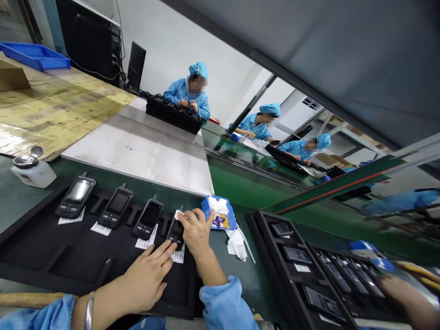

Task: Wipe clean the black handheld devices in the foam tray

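A black foam tray (pixel 72 256) holds a row of black handheld devices with stub antennas and screens, paper labels under them. My left hand (pixel 142 279) lies flat, its fingertips on the lower part of the rightmost device (pixel 175 232). Over that device's upper end, my right hand (pixel 195 229) pinches a small white wipe (pixel 178 214) against it. The other devices, such as the leftmost one (pixel 76 196), lie face up in their slots.
Right of my hands are a blue packet (pixel 220 213), crumpled tissue (pixel 236 245) and more device trays (pixel 271 256). A blurred hand (pixel 400 288) reaches in at far right. A bottle (pixel 33 172) stands left. Several people in blue work beyond the white board (pixel 151 151).
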`<state>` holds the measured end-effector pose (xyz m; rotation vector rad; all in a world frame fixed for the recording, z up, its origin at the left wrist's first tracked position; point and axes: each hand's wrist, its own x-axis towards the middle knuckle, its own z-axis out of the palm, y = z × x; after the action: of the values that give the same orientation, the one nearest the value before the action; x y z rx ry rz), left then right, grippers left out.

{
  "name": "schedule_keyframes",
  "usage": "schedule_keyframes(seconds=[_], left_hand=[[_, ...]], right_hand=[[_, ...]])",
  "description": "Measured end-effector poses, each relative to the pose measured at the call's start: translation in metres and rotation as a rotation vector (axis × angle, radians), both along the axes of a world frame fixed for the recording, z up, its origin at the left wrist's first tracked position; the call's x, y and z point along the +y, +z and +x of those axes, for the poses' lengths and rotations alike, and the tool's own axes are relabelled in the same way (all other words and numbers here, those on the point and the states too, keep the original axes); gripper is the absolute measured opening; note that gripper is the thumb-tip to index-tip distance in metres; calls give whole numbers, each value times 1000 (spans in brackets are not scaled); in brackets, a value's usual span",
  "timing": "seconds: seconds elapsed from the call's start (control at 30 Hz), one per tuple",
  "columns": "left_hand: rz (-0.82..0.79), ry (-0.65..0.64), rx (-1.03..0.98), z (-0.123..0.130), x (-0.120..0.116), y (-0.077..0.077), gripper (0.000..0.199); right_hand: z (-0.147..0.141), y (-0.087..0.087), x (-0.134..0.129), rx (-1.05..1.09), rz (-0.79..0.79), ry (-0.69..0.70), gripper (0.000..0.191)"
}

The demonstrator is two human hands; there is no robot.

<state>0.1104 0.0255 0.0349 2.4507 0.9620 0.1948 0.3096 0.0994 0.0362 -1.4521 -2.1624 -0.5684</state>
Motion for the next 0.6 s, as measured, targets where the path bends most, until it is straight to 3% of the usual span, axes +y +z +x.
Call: schedule_keyframes(seconds=[0.27, 0.6], left_hand=[[32, -3, 1, 1, 0, -1, 61], [49, -8, 25, 2, 0, -4, 60]], right_hand=[[14, -7, -28, 108, -3, -104, 26], [-3, 2, 2, 80, -59, -5, 28]])
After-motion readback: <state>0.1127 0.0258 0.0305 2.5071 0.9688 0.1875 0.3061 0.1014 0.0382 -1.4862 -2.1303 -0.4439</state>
